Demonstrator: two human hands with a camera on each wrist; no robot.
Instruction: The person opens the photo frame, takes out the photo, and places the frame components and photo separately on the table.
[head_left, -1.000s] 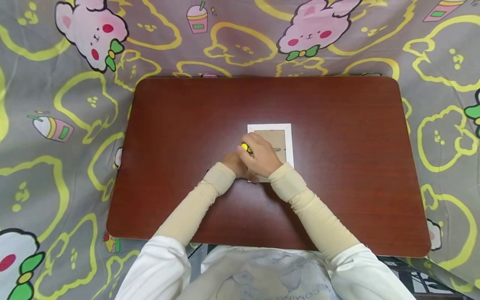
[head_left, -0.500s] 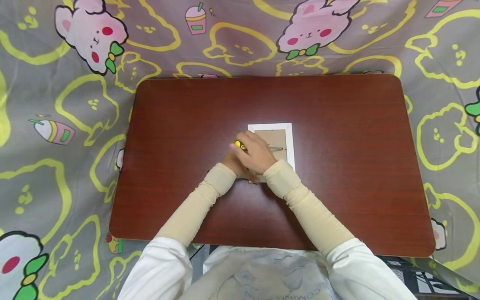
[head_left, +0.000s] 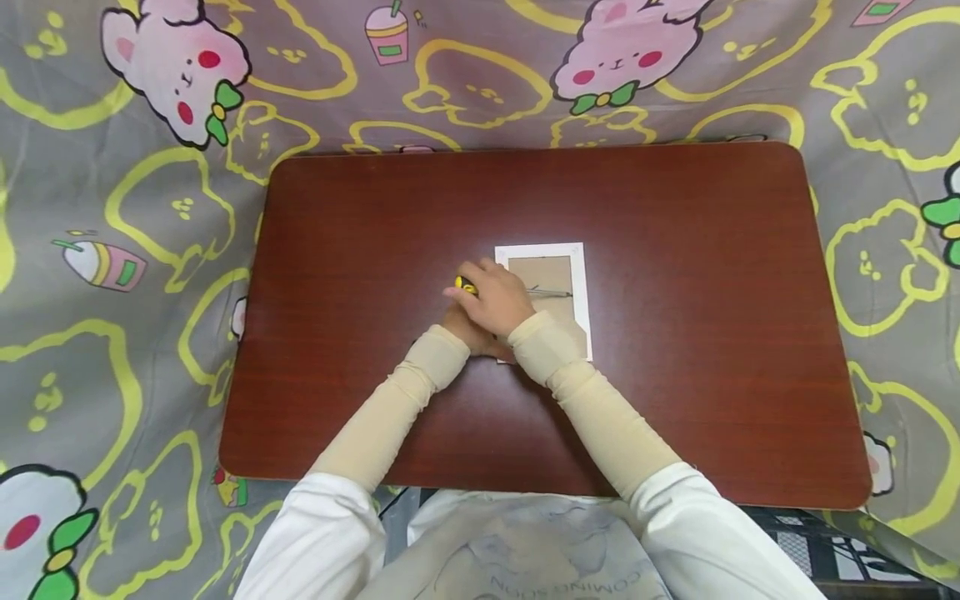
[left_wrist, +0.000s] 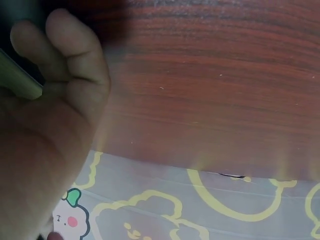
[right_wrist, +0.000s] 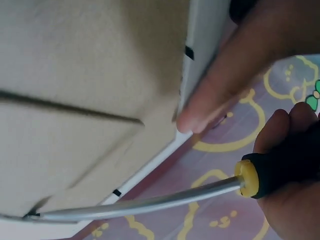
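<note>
Right hand (head_left: 497,302) wrapped round screwdriver (right_wrist: 150,202) handle, shaft lying crosswise, tip at far edge of frame backing (head_left: 550,287). Picture frame (head_left: 580,283) face-down mid-table (head_left: 375,250). Left hand (head_left: 463,325) tucked underneath, pinning frame's near-left corner; finger curl unclear.

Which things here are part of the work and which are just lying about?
In the work:
right hand gripping the screwdriver
picture frame, lying face down, with its brown backing board
left hand at the frame's near left corner

Just there:
brown table under the frame
cartoon-print cloth around it
</note>
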